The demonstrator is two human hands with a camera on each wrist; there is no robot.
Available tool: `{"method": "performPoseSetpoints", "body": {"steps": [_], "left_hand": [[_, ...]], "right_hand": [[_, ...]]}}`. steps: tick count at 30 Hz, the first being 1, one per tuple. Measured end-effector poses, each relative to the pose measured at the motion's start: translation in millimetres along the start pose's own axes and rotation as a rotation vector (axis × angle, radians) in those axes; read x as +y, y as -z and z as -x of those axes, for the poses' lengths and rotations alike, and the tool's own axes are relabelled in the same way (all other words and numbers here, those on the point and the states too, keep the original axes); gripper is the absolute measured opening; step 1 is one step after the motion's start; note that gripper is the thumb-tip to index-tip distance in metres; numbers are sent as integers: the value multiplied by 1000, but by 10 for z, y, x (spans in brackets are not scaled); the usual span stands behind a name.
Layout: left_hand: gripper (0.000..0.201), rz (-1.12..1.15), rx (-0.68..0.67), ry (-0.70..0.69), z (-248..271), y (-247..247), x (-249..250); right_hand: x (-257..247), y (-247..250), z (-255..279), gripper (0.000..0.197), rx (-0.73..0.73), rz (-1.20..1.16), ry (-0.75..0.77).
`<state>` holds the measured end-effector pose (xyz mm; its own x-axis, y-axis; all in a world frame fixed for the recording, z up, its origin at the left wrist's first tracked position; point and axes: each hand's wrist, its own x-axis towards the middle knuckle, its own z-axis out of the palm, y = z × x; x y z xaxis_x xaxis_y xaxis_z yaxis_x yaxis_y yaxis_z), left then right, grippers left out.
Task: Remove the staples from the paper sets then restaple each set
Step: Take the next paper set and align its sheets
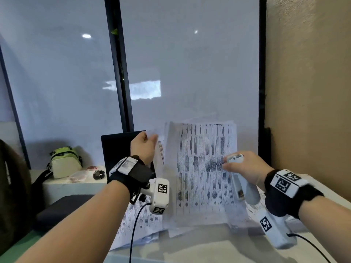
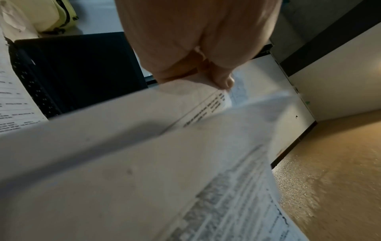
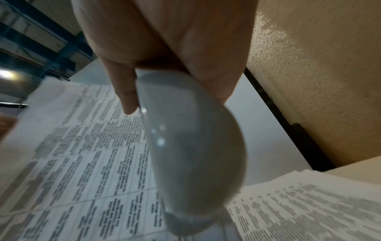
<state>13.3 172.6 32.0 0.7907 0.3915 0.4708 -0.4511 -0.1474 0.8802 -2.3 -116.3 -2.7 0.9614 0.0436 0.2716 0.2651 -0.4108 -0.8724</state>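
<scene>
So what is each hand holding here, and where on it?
The left hand pinches the raised paper set at its top left corner. The right hand grips a white stapler near its front end.

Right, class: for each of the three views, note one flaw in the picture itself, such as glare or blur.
Head view: lamp glare on the glass panel. Left wrist view: the paper set is smeared and blurred near the lens. Right wrist view: the stapler in the right hand is close and out of focus.
</scene>
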Motion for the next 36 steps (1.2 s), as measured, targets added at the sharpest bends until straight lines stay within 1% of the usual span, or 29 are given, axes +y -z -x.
{"method": "performPoseSetpoints", "body": {"steps": [1, 3, 6, 9, 12, 14, 15, 16, 17, 18, 19, 21, 23, 24, 25, 26, 28, 32, 36], "left_hand": [[9, 35, -30, 7, 31, -12, 13], [15, 82, -85, 30, 69, -34, -4], [16, 119, -161, 53, 97, -44, -70], [15, 141, -194, 90, 80, -27, -138], [15, 176, -191, 107, 82, -24, -201], [21, 187, -180, 125, 104, -18, -249], [29, 194, -199, 143, 133, -13, -263], [42, 190, -229, 167, 157, -2, -286], [55, 177, -273, 192, 180, 8, -313], [62, 151, -317, 209, 198, 20, -347], [63, 114, -361, 216, 214, 31, -375], [60, 14, -447, 246, 224, 17, -459], [53, -165, -521, 249, 252, -34, -542], [43, -279, -518, 215, 253, -66, -606], [31, -364, -474, 183, 258, -90, -667], [23, -390, -406, 177, 258, -96, -717], [20, -319, -305, 198, 242, -74, -789], [21, -61, -253, 251, 231, -23, -724], [23, 50, -195, 234, 215, 11, -576]], "right_hand": [[30, -49, -4, 21, -1, 7, -16], [83, -134, -12, 18, -6, 20, -36], [166, -225, -46, 18, -18, 26, -54], [220, -281, -82, 19, -43, 2, -78], [297, -348, -126, 21, -49, -29, -92], [346, -408, -140, 22, -77, -38, -101], [357, -439, -135, 21, -102, -34, -108], [368, -471, -132, 21, -124, -33, -112], [374, -502, -131, 21, -138, -35, -116], [383, -531, -138, 21, -144, -39, -118], [390, -561, -148, 22, -148, -42, -123], [406, -619, -169, 24, -158, -43, -132], [414, -670, -174, 26, -168, -32, -137], [426, -695, -177, 27, -174, -26, -138], [427, -712, -171, 27, -179, -19, -137], [440, -721, -173, 28, -181, -13, -136], [466, -698, -174, 28, -172, -10, -135], [480, -558, -169, 18, -126, -70, -114], [462, -455, -191, 21, -102, -110, -84]]}}
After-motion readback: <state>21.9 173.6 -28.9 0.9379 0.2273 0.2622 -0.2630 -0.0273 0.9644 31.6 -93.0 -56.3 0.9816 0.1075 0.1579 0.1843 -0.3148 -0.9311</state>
